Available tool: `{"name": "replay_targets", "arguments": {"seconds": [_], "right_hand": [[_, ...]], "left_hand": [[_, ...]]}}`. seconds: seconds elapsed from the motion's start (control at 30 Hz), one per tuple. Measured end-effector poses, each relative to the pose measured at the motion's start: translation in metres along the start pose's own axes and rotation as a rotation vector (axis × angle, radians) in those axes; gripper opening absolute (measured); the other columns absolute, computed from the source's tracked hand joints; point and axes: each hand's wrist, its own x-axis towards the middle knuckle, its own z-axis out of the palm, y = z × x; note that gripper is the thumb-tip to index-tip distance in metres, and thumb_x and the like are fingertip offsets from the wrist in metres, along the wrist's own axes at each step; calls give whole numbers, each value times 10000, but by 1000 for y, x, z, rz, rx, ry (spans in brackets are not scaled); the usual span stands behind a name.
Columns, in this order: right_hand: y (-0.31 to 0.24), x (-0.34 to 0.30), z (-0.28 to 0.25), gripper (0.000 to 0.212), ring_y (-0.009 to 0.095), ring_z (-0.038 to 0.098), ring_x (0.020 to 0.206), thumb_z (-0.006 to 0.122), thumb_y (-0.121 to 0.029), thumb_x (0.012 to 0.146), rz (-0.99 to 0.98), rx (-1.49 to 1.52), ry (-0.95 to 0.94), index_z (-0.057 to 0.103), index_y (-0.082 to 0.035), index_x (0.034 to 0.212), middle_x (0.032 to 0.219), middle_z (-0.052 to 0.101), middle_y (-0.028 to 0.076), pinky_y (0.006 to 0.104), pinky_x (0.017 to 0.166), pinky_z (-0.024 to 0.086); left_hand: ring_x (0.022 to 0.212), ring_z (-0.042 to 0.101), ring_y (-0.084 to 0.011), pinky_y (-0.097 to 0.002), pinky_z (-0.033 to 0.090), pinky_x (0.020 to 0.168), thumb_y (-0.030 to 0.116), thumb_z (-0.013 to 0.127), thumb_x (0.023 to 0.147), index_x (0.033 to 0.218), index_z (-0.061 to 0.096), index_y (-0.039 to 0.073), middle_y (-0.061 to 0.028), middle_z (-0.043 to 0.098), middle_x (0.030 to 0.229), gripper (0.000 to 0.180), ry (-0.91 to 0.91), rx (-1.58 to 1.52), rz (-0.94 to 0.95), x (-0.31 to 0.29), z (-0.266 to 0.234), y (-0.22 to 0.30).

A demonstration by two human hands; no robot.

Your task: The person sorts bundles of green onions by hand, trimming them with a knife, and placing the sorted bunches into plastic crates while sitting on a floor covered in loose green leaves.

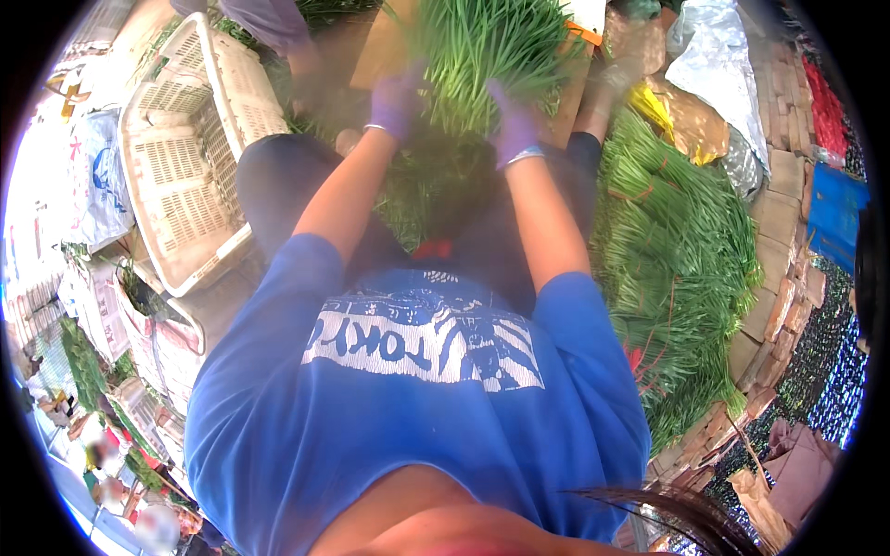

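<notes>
A thick heap of green chives [496, 56] lies on a wooden board [375, 42] in front of me. At its near left edge is my left hand [397, 104], in a purple glove; haze and blur smear its fingers. My right hand [514, 122], gloved the same way, rests against the heap's near right side. One of its fingers points outward and the others are partly hidden among the leaves. Between my legs more loose greens [417, 190] lie below the board. A large pile of chives, partly tied in bundles [672, 250], spreads beside my right leg.
A white plastic crate [185, 176] stands tilted to my left, near another person's leg [264, 23]. Beyond the right pile run brick edging [774, 241], a silvery plastic sheet [718, 56] and a blue object [837, 218]. Bags [97, 176] lie at the far left.
</notes>
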Motion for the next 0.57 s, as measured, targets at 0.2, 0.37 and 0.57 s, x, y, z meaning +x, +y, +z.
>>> {"name": "replay_targets", "arguments": {"seconds": [0.2,0.37,0.57], "right_hand": [[17,7,9,800,245,416,1116,767,-273,553,-75,-180,-79,400,95,1162,1247,404,195,303,924,330],[-12,-6,-20,343,210,499,954,687,-225,617,-128,-266,-198,642,6,866,1011,571,135,303,879,334],[-14,4,-43,184,221,574,689,587,-66,721,-324,-318,-421,609,46,865,844,589,144,288,484,473]], "left_hand": [[941,557,-273,-335,470,728,601,617,651,1272,301,-48,-249,504,1108,952,65,302,-162,7,23,37],[1082,480,-323,-344,400,878,640,613,613,1306,226,-36,-276,443,1183,1042,-1,461,-63,5,33,57],[1168,369,-388,-373,325,961,671,594,584,1334,136,-3,-289,310,1285,1108,-209,811,-76,6,65,74]]}}
